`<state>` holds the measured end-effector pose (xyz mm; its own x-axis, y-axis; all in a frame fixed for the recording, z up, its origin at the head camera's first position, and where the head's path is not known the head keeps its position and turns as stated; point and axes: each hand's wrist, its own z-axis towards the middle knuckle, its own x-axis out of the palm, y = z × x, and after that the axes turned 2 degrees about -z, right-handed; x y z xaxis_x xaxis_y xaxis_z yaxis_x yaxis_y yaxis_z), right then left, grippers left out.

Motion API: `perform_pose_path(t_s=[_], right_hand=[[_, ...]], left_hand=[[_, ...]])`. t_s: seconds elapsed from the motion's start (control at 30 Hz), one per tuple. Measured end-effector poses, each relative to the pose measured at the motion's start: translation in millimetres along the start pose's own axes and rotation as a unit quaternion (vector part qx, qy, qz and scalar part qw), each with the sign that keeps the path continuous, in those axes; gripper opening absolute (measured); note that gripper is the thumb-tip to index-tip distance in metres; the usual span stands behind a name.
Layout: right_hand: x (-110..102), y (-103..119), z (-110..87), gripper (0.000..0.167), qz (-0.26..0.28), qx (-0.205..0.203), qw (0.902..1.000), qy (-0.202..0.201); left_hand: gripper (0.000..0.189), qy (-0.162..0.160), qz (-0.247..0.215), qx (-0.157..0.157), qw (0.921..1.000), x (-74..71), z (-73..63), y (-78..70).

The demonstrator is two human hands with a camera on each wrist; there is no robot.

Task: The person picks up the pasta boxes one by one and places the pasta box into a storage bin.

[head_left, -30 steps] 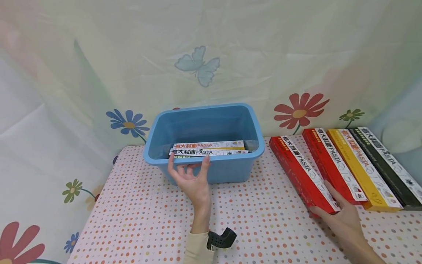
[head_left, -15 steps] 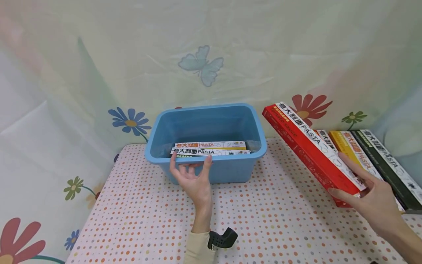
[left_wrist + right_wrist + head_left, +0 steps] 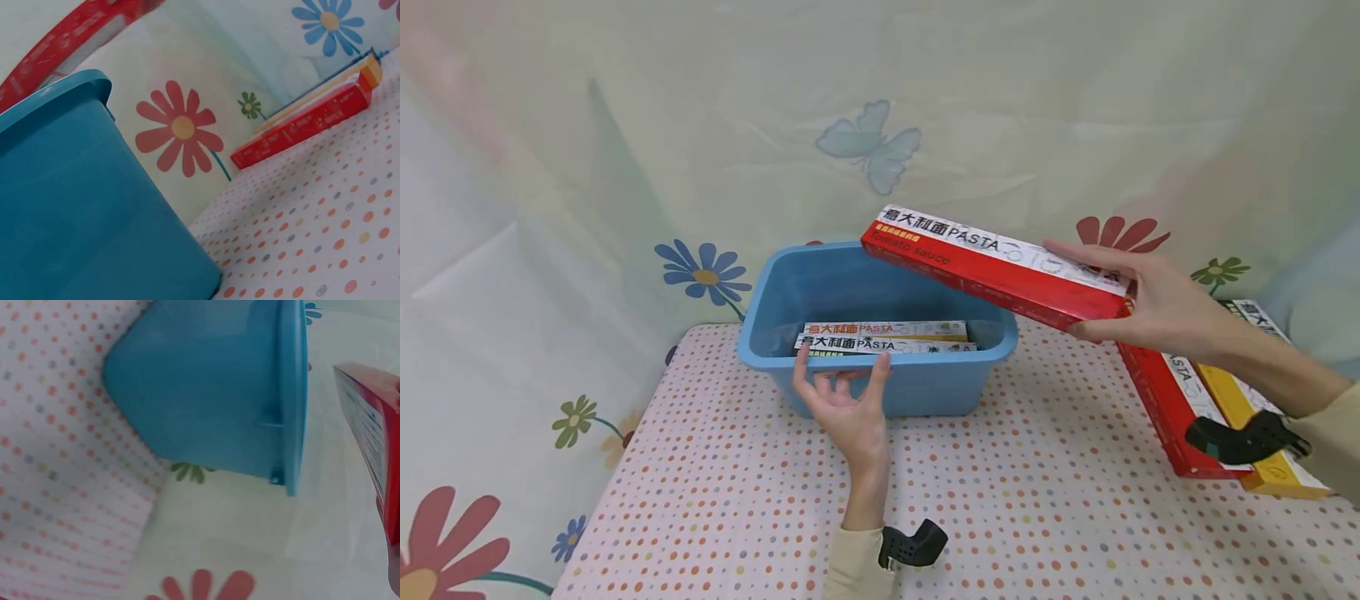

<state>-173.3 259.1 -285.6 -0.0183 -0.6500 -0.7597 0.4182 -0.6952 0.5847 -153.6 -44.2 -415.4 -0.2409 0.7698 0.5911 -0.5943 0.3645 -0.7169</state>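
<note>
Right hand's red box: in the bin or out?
Out; the right hand holds the red box above the blue bin's rim.

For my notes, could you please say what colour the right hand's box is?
The box is mainly red and white, clearest in the head view.

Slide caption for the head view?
Right hand holds long red-and-white cardboard box aloft; left hand grips blue rectangular plastic tub by its rim.

The tub (image 3: 932, 387) is blue. One pasta box (image 3: 992, 268) is red and white with black letters. The tablecloth (image 3: 1015, 508) is pale pink with orange dots. The curtain (image 3: 715, 167) has red, blue and green flowers (image 3: 705, 277)
</note>
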Motion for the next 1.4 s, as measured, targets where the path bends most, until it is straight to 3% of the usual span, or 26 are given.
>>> perform_pose_path(t_s=[0.13, 0.27, 0.5, 0.67, 1.03, 1.4], right_hand=[[-1.2, 20.6, 40.6, 0.089, 0.009, -0.047, 0.996, 0.076], [10.6, 38.8, 73.9, 0.085, 0.008, -0.056, 0.9874, 0.148], [40.6, 51.5, 112.9, 0.076, -0.037, -0.067, 0.9705, 0.229], [53.8, 52.0, 134.5, 0.074, -0.053, -0.062, 0.963, 0.257], [79.4, 51.1, 162.5, 0.076, -0.02, -0.032, 0.9516, 0.305], [77.6, 41.3, 184.5, 0.077, 0.009, -0.039, 0.9379, 0.345]], left_hand=[[0.095, 0.003, 0.006, -0.001, 1.0, 1.1, -1.4, 1.2], [0.094, 0.002, 0.008, -0.005, 1.0, 1.6, -2.8, 2.2], [0.095, -0.003, 0.001, -0.023, 0.9997, 4.7, -5.8, 3.3], [0.095, 0.001, 0.004, -0.021, 0.9998, 6.5, -3.8, 2.8], [0.099, -0.001, -0.001, -0.02, 0.9998, 3.9, -3.5, 1.4], [0.096, 0.0, 0.003, -0.017, 0.9999, 1.5, -2.8, 1.2]])
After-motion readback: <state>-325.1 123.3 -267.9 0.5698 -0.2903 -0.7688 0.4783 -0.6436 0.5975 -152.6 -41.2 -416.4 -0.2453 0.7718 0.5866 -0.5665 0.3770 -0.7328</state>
